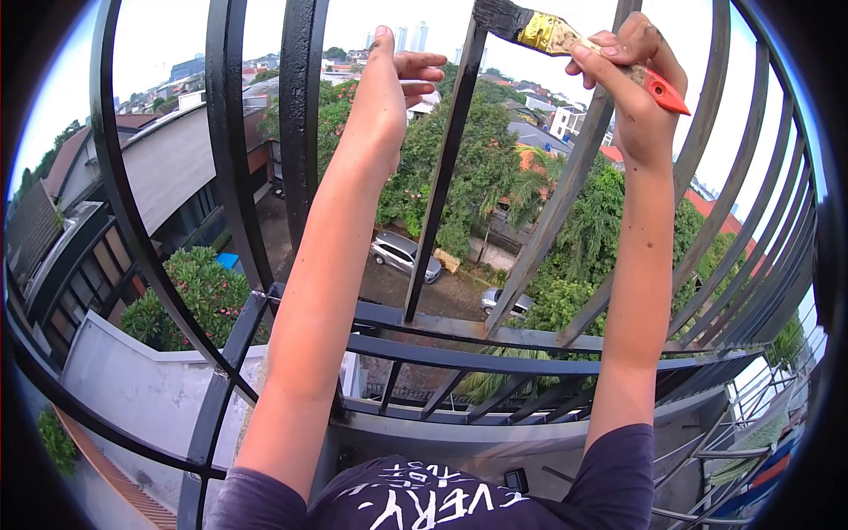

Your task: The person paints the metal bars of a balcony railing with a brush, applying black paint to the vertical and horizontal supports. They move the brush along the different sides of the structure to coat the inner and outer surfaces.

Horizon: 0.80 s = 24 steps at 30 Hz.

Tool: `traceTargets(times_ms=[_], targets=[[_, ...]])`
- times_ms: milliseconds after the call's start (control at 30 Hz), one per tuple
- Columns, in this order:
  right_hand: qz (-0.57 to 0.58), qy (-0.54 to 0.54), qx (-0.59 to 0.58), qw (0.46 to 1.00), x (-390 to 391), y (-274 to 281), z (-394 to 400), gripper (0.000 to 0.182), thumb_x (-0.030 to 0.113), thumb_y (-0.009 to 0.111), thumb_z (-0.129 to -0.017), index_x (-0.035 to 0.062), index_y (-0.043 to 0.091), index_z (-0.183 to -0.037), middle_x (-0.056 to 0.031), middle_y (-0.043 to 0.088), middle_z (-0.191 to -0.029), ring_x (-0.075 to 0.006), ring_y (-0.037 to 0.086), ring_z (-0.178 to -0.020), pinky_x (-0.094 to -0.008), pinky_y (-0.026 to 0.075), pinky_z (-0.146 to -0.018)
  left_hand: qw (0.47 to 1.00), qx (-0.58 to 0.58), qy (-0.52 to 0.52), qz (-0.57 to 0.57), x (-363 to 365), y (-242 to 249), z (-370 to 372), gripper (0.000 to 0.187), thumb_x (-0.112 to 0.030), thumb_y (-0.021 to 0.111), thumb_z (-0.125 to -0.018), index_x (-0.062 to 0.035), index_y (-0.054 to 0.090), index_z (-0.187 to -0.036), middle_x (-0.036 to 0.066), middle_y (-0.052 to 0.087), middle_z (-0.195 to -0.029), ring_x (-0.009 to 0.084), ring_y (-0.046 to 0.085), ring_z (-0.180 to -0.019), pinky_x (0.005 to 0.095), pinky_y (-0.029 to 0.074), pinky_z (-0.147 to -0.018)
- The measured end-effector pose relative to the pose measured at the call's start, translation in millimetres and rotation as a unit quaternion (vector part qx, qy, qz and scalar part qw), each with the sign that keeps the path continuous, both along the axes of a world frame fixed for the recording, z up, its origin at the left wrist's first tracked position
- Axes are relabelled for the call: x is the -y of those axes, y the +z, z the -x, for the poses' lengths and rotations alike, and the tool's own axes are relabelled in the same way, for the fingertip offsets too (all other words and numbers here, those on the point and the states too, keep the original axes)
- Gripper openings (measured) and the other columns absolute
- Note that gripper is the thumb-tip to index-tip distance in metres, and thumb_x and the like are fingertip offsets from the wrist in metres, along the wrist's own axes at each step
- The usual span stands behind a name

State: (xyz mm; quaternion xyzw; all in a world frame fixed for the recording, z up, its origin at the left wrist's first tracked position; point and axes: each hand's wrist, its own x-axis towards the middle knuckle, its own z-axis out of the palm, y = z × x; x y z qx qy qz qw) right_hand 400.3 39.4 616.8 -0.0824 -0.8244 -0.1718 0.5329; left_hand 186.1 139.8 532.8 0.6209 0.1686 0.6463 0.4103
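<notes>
My right hand (632,79) is closed around the handle of a paintbrush (552,37), whose red end sticks out below the palm. The dark, paint-covered bristles touch or nearly touch the top of a black metal bar (449,159). To the left, my left hand (393,84) is raised with its fingers apart and holds nothing; it is between this bar and a glossy black bar (302,97). Right of the brush, a grey-brown bar (565,203) has a duller surface than the black ones. Dark marks show on the fingers of my right hand.
Curved bars (751,177) continue to the right, and a black horizontal rail (459,360) crosses below my forearms. Beyond the bars, far below, are parked cars (405,254), trees and roofs. Metal racks (729,455) with cloth are at the lower right.
</notes>
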Motion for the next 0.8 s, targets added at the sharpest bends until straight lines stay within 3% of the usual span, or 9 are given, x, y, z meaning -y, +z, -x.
traceTargets(times_ms=[67, 233, 367, 467, 800], targets=[[0.061, 0.007, 0.017, 0.998, 5.2, -2.2, -5.5, 0.024, -0.011, 0.069, -0.087, 0.0033, 0.05, -0.08, -0.0049, 0.05, -0.079, -0.0209, 0.065, -0.067, -0.0321, 0.053, -0.063, 1.0, 0.002, 0.006, 0.002, 0.1, -0.4, 0.5, 0.082, -0.052, 0.007, -0.108, -0.0025, 0.071, -0.118, 0.007, 0.067, -0.101, 0.02, 0.057, -0.1, 0.0386, 0.042, -0.107], [-0.024, 0.014, -0.063, 0.998, -0.9, -0.6, 5.9, 0.026, -0.01, 0.07, -0.084, 0.0038, 0.049, -0.077, -0.0038, 0.047, -0.075, -0.0191, 0.064, -0.066, -0.0311, 0.05, -0.057, 1.0, 0.012, 0.017, 0.006, 1.5, -0.7, -0.8, 0.079, -0.048, 0.008, -0.109, -0.0036, 0.073, -0.114, 0.005, 0.067, -0.098, 0.0185, 0.055, -0.1, 0.037, 0.04, -0.106], [0.083, -0.003, 0.011, 0.997, 9.4, -3.0, -7.8, 0.023, -0.013, 0.069, -0.084, 0.0027, 0.052, -0.079, -0.0037, 0.049, -0.077, -0.0189, 0.063, -0.065, -0.0351, 0.057, -0.063, 1.0, 0.006, 0.015, 0.011, 0.7, -1.3, -0.6, 0.078, -0.047, 0.008, -0.109, -0.0042, 0.073, -0.113, 0.005, 0.067, -0.097, 0.0181, 0.055, -0.101, 0.0369, 0.04, -0.106], [-0.005, 0.015, -0.052, 0.999, 2.0, -10.5, 1.7, 0.023, -0.012, 0.069, -0.084, 0.0024, 0.052, -0.078, -0.0038, 0.048, -0.077, -0.0186, 0.062, -0.064, -0.0361, 0.058, -0.062, 1.0, 0.004, 0.019, 0.015, -1.8, -2.8, -2.1, 0.078, -0.048, 0.009, -0.109, -0.005, 0.073, -0.113, 0.004, 0.067, -0.096, 0.0178, 0.055, -0.1, 0.037, 0.04, -0.106], [0.062, -0.003, -0.086, 0.994, 9.9, -26.8, 5.7, 0.022, -0.013, 0.069, -0.083, 0.001, 0.052, -0.08, -0.0047, 0.05, -0.078, -0.0188, 0.062, -0.063, -0.0335, 0.058, -0.062, 1.0, 0.015, 0.009, 0.025, 1.7, -6.5, -7.1, 0.075, -0.048, 0.012, -0.108, -0.0066, 0.074, -0.105, 0.004, 0.067, -0.095, 0.0169, 0.056, -0.097, 0.0366, 0.04, -0.103]])
